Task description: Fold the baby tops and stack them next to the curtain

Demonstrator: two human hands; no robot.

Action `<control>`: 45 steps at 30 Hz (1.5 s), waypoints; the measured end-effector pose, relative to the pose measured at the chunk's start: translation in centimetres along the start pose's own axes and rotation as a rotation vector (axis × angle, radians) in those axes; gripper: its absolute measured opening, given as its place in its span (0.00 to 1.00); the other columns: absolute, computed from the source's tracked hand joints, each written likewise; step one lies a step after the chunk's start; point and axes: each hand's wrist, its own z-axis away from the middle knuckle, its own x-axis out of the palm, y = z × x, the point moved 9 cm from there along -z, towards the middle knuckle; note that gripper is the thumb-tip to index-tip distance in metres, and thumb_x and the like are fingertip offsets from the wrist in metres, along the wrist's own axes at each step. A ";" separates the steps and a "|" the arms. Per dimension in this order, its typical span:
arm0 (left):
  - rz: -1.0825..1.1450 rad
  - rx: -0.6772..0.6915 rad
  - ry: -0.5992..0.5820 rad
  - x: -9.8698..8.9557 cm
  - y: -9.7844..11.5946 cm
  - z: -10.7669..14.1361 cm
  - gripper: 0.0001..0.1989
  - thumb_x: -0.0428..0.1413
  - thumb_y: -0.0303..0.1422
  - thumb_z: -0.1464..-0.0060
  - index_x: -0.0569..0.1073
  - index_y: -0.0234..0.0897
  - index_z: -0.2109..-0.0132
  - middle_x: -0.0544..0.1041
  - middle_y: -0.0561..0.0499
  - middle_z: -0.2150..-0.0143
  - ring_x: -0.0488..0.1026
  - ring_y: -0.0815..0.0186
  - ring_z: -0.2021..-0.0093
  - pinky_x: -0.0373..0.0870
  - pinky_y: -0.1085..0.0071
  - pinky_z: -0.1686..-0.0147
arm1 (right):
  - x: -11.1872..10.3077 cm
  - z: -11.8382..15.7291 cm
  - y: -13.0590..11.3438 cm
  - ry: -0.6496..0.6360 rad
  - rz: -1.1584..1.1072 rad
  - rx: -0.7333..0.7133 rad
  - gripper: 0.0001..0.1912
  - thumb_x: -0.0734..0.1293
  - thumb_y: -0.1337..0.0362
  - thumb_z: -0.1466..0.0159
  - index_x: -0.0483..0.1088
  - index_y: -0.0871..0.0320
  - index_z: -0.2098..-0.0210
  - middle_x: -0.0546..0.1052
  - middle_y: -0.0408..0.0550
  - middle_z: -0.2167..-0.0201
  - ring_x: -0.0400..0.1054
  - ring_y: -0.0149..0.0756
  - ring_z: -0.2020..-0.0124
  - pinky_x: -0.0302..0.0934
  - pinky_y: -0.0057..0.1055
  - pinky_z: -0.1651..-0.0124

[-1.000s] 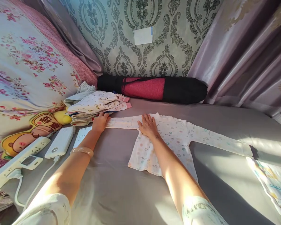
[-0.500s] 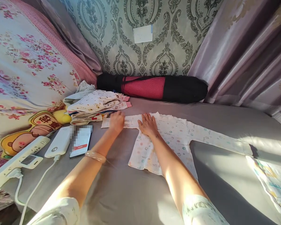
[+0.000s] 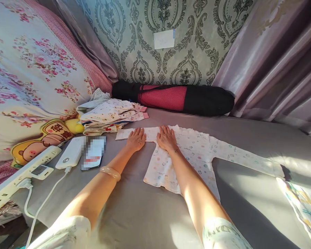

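Observation:
A small white long-sleeved shirt point(image 3: 194, 148) with a pastel print lies spread on the grey bed sheet point(image 3: 129, 207), its two sleeves stretched out to the sides. My left hand point(image 3: 136, 139) rests flat on the left sleeve, fingers extended. Close beside it, my right hand point(image 3: 167, 138) is pressed flat near the left shoulder, where that sleeve meets the body. Neither hand grips the cloth. My right forearm hides part of the shirt's front and hem.
Folded clothes point(image 3: 111, 114) are stacked at the back left. Nearer are a phone point(image 3: 93, 152), a white power bank point(image 3: 70, 154), a power strip point(image 3: 23, 174) and a plush toy point(image 3: 33, 148). A black and red bag point(image 3: 166, 98) lies along the wall. Another printed cloth point(image 3: 303, 204) is at right.
My left hand has shifted right along the sleeve and now lies flat with its fingers out; before, it was curled and blurred. My right hand stays in place. The view has turned slightly left.

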 end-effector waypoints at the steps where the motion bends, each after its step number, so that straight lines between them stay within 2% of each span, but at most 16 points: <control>1: -0.023 -0.047 -0.001 -0.2 -1.3 0.1 0.31 0.33 0.40 0.32 0.54 0.31 0.28 0.51 0.37 0.27 0.47 0.51 0.27 0.48 0.46 0.32 | 0.0 0.0 0.0 -0.003 0.000 -0.001 0.32 0.46 0.59 0.28 0.51 0.64 0.29 0.51 0.54 0.27 0.40 0.46 0.27 0.33 0.47 0.29; 3: -0.048 -0.114 0.011 -0.8 -3.2 0.4 0.31 0.34 0.41 0.32 0.54 0.31 0.28 0.52 0.37 0.27 0.47 0.50 0.27 0.46 0.45 0.32 | 0.0 0.0 0.0 -0.009 -0.001 0.001 0.32 0.47 0.59 0.28 0.51 0.64 0.29 0.51 0.54 0.27 0.40 0.46 0.27 0.34 0.47 0.29; 6: -0.044 -0.126 0.045 -1.3 -4.1 0.8 0.31 0.34 0.42 0.32 0.56 0.31 0.29 0.53 0.37 0.27 0.48 0.51 0.27 0.44 0.46 0.31 | -0.1 0.0 0.1 -0.007 -0.007 0.014 0.31 0.47 0.59 0.28 0.52 0.63 0.29 0.51 0.53 0.27 0.40 0.45 0.27 0.33 0.46 0.29; 9: -0.007 -0.108 0.112 -1.7 -4.0 1.2 0.30 0.37 0.43 0.32 0.60 0.33 0.31 0.56 0.37 0.28 0.50 0.51 0.28 0.46 0.47 0.32 | -0.2 0.2 0.1 0.002 -0.016 0.013 0.31 0.47 0.59 0.28 0.53 0.61 0.29 0.52 0.52 0.27 0.41 0.44 0.27 0.33 0.46 0.29; 11: 0.019 -0.069 0.217 -2.4 -3.7 1.6 0.28 0.39 0.42 0.33 0.64 0.34 0.33 0.59 0.38 0.29 0.53 0.52 0.28 0.48 0.48 0.32 | -0.2 0.3 0.1 0.003 -0.029 0.006 0.30 0.47 0.58 0.28 0.53 0.61 0.29 0.52 0.52 0.27 0.41 0.43 0.27 0.33 0.46 0.29; 14: 0.051 0.098 0.336 -3.2 -2.4 2.1 0.26 0.39 0.41 0.33 0.69 0.35 0.37 0.66 0.40 0.33 0.58 0.54 0.31 0.52 0.50 0.33 | -0.4 0.3 0.1 0.005 -0.065 0.002 0.30 0.47 0.57 0.27 0.53 0.61 0.30 0.53 0.52 0.28 0.41 0.42 0.27 0.33 0.46 0.28; 16: 0.082 0.214 0.311 -2.9 -1.6 2.2 0.26 0.39 0.41 0.34 0.71 0.36 0.39 0.70 0.42 0.36 0.63 0.57 0.33 0.55 0.54 0.33 | -0.8 0.4 0.2 -0.016 -0.123 0.000 0.29 0.48 0.57 0.27 0.54 0.59 0.30 0.54 0.50 0.28 0.41 0.40 0.27 0.33 0.45 0.28; 18: 0.112 0.262 0.258 -2.3 -1.5 1.9 0.27 0.39 0.42 0.35 0.72 0.35 0.40 0.71 0.43 0.37 0.65 0.58 0.35 0.57 0.59 0.34 | -1.3 0.5 0.5 -0.044 -0.191 0.001 0.28 0.47 0.57 0.27 0.56 0.56 0.31 0.56 0.47 0.28 0.43 0.37 0.27 0.35 0.43 0.28; 23: 0.152 0.210 0.195 -1.5 -2.3 1.2 0.28 0.41 0.44 0.36 0.71 0.34 0.39 0.68 0.44 0.34 0.64 0.58 0.34 0.56 0.61 0.32 | -3.8 0.7 2.1 -0.050 -0.266 -0.012 0.31 0.41 0.59 0.26 0.54 0.59 0.30 0.58 0.45 0.30 0.52 0.29 0.30 0.50 0.29 0.33; 25: 0.165 0.206 0.192 -1.6 -2.4 1.2 0.26 0.41 0.41 0.37 0.71 0.35 0.40 0.68 0.45 0.34 0.64 0.59 0.34 0.56 0.61 0.32 | -4.7 0.8 3.1 -0.019 -0.263 -0.012 0.31 0.41 0.60 0.27 0.55 0.60 0.30 0.60 0.46 0.31 0.54 0.30 0.32 0.52 0.28 0.34; 28: 0.157 0.202 0.226 -2.1 -2.3 1.5 0.25 0.42 0.35 0.39 0.73 0.33 0.41 0.70 0.44 0.35 0.66 0.60 0.36 0.57 0.64 0.33 | -5.0 0.8 4.8 0.022 -0.171 0.019 0.29 0.44 0.61 0.27 0.58 0.58 0.32 0.63 0.48 0.32 0.53 0.36 0.31 0.49 0.34 0.32; 33: 0.103 0.223 0.295 -2.8 -1.8 2.0 0.25 0.41 0.35 0.38 0.73 0.33 0.42 0.72 0.42 0.37 0.64 0.58 0.34 0.56 0.59 0.33 | -3.0 0.9 6.5 -0.010 0.036 0.022 0.32 0.47 0.55 0.27 0.52 0.64 0.29 0.51 0.54 0.27 0.38 0.42 0.26 0.31 0.41 0.27; 38: 0.138 0.199 0.251 -2.1 -2.0 1.7 0.27 0.37 0.40 0.35 0.72 0.36 0.41 0.71 0.44 0.36 0.63 0.56 0.34 0.55 0.55 0.33 | -1.8 0.8 7.1 -0.031 0.011 0.029 0.34 0.43 0.53 0.26 0.48 0.66 0.28 0.49 0.54 0.27 0.40 0.41 0.27 0.32 0.38 0.28; 45: 0.125 0.196 0.225 -2.0 -2.0 1.7 0.25 0.39 0.41 0.36 0.72 0.40 0.40 0.69 0.46 0.35 0.62 0.58 0.33 0.53 0.55 0.32 | -2.6 1.2 7.2 -0.081 -0.046 0.046 0.34 0.44 0.51 0.27 0.45 0.61 0.27 0.47 0.47 0.26 0.38 0.36 0.26 0.34 0.36 0.27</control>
